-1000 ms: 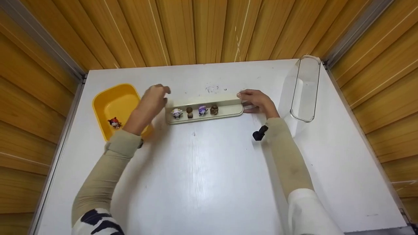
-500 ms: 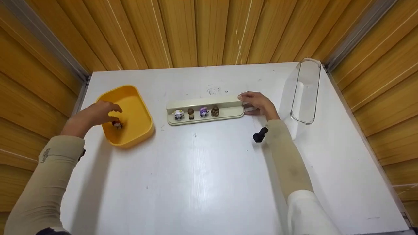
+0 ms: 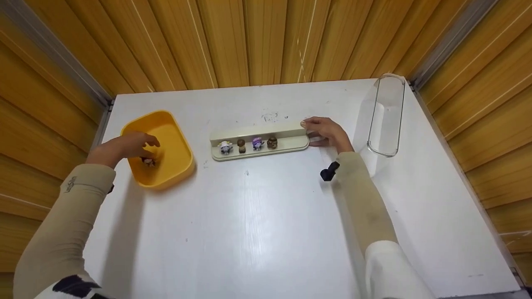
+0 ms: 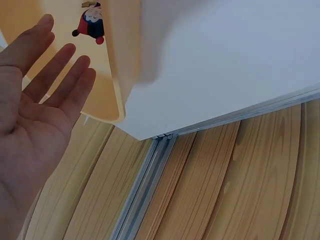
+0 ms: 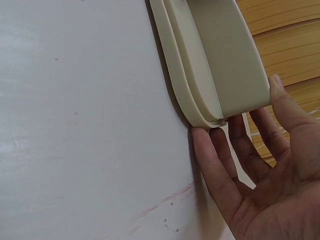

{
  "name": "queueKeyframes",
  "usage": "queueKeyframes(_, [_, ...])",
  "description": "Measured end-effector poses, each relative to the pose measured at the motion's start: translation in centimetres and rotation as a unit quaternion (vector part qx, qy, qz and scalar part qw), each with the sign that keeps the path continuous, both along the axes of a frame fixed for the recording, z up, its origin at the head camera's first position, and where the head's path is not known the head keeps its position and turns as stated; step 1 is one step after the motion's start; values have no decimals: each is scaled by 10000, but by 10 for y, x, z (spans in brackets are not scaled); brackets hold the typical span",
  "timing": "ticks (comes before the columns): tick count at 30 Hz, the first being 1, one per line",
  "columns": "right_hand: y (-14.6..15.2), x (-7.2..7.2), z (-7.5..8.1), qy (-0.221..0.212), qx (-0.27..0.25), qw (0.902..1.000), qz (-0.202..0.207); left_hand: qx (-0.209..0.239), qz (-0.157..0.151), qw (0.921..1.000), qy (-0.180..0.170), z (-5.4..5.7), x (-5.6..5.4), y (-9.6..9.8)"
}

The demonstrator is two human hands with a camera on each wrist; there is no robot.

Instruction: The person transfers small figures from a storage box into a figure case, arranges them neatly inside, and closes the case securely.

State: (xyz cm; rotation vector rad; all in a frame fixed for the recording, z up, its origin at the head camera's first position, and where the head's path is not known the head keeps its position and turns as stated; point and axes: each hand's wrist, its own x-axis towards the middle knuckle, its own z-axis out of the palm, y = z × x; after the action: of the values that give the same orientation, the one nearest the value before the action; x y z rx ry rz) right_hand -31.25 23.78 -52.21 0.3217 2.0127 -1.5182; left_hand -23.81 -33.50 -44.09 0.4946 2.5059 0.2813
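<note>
My left hand (image 3: pixel 126 146) reaches into the yellow bin (image 3: pixel 183 169), just above a small figurine (image 3: pixel 149 162) with a red hat. In the left wrist view the fingers are loosely extended and apart from that red-hatted figurine (image 4: pixel 91 22). My right hand (image 3: pixel 329 132) holds the right end of a long beige tray (image 3: pixel 293 142) with a raised back wall. Its thumb (image 5: pixel 281 97) is on the back wall's edge, and its other fingers meet the tray's end. Several figurines stand in a row on the tray, among them a purple-hatted one (image 3: pixel 257 144) and a brown one (image 3: pixel 272 143).
At the back right of the white table (image 3: pixel 257 232) lies a long clear plastic container (image 3: pixel 386 116). Wood-patterned panels (image 3: pixel 249 41) rise behind the table and at both sides.
My left hand has gone from beside the tray's left end leftward to the yellow bin, over the red-hatted figurine. The right hand stays at the tray's right end.
</note>
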Motion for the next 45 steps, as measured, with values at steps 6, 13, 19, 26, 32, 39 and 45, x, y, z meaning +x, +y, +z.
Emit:
queueKeyframes(6, [3, 0, 0, 26, -12, 10000, -37, 47, 230, 9994, -254, -5, -2, 8])
queueKeyframes(13, [8, 2, -1, 105, -101, 9999, -87, 240, 239, 9994, -105, -16, -10, 14])
queueKeyframes(19, [10, 1, 1, -35, -138, 9998, -121, 81, 314, 9995, 25, -14, -10, 14])
queueKeyframes(26, [9, 1, 0, 19, -52, 9999, -131, 105, 475, 9988, -109, -13, -6, 9])
queueKeyframes(32, [6, 1, 1, 30, -66, 10000, -64, 41, 497, 9987, -69, -16, -3, 3])
queueKeyframes(39, [-1, 5, 12, -163, -205, 9997, 26, -30, 217, 9991, 358, -21, 1, -4])
queueKeyframes(45, [-2, 6, 14, -151, -280, 9995, 66, 104, 459, 9978, 470, -24, 2, -6])
